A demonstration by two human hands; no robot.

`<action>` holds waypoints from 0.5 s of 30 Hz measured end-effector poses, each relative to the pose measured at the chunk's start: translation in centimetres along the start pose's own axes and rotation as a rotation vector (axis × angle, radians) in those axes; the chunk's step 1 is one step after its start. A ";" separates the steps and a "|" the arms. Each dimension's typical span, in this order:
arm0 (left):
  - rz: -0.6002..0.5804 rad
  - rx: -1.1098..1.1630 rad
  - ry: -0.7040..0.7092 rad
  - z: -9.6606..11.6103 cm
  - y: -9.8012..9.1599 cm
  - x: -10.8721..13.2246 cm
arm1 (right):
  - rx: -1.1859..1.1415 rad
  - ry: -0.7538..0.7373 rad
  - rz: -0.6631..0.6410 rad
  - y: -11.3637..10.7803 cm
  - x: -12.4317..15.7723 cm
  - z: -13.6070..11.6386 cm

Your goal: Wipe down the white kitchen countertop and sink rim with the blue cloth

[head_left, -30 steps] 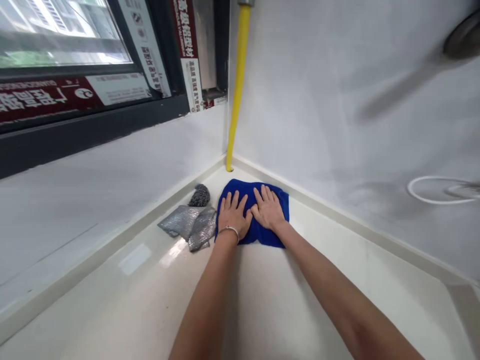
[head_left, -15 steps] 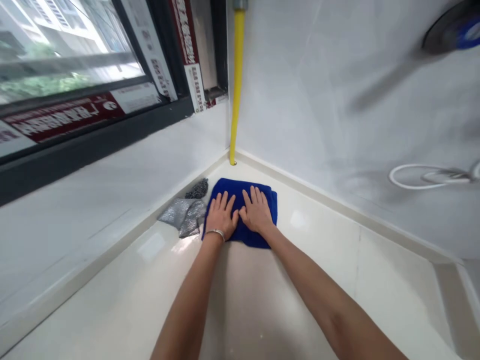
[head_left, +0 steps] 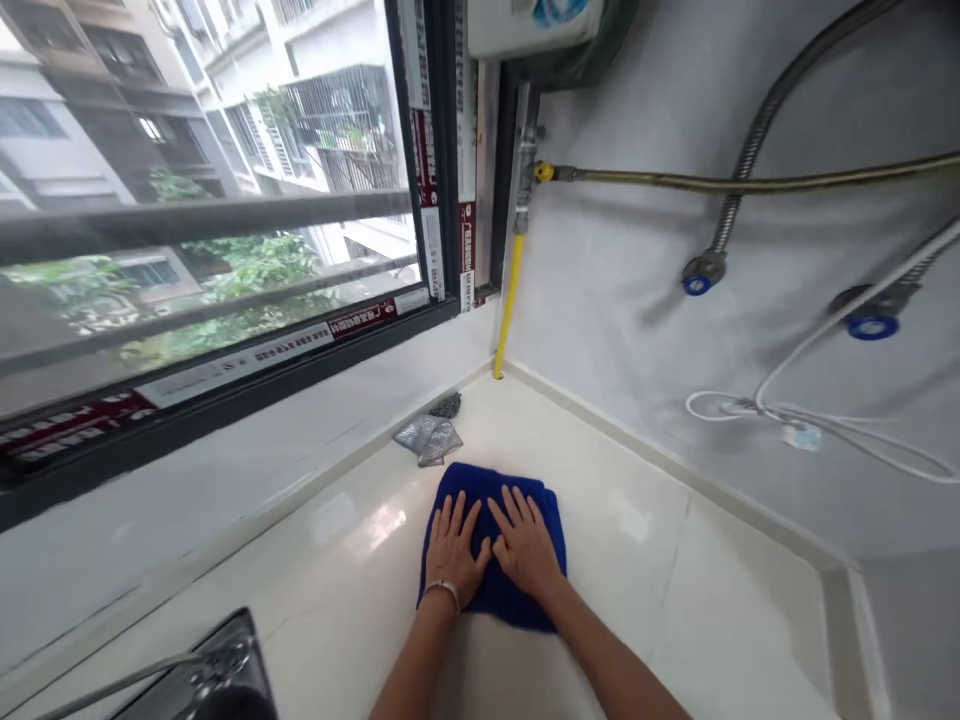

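Observation:
A folded blue cloth (head_left: 491, 607) lies flat on the glossy cream countertop (head_left: 600, 470). My left hand (head_left: 454, 555), with a bracelet at the wrist, presses flat on the cloth's left half, fingers spread. Beside it, my right hand (head_left: 525, 545) rests flat on the right half, its fingers also stretched out. The two thumbs come close together over the middle of the cloth. Beyond the cloth, near the window-side wall, are silvery plastic packets (head_left: 430, 438) and a dark scouring-pad-like bundle (head_left: 447, 405).
A yellow pipe (head_left: 510, 305) enters the counter at the far corner. On the right wall are a blue-ringed valve (head_left: 697, 284) and a looped white cable (head_left: 757, 408). A dark shiny fixture (head_left: 217, 670) stands at lower left. The window (head_left: 225, 200) fills the upper left.
Both hands and the blue cloth have slid back from the corner, away from the packets, which stay put. The camera view has risen, showing more wall, hoses and the lower-left fixture.

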State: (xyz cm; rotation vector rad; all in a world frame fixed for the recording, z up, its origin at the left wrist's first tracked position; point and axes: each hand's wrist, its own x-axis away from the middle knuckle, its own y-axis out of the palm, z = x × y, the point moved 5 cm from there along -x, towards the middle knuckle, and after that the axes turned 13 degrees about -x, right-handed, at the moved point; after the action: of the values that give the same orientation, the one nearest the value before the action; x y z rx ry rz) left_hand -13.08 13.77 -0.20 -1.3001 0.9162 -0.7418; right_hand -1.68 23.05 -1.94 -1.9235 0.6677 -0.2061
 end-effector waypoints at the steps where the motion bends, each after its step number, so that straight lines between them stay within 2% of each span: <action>1: 0.008 -0.026 -0.014 -0.3 -0.4 1.7 | -0.026 -0.018 -0.003 0.3 1.0 -1.0; 5: 0.053 -0.125 -0.064 -1.3 -1.1 8.9 | -0.116 -0.103 -0.028 1.1 5.3 -4.8; 8: 0.211 -0.232 -0.048 -1.0 -0.8 14.5 | -0.144 -0.171 -0.050 1.2 8.9 -6.7; 12: 0.316 -0.298 -0.041 0.6 1.8 21.6 | -0.102 -0.263 -0.044 1.3 14.8 -7.6; 15: 0.361 -0.285 -0.077 2.3 3.6 25.5 | -0.045 -0.317 -0.027 1.4 18.5 -7.6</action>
State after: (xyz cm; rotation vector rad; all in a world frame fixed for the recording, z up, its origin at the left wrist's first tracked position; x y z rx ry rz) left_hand 0.67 -6.90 -7.37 -1.3491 1.1842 -0.2845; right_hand 9.90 6.74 -2.66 -1.9531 0.4374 0.0977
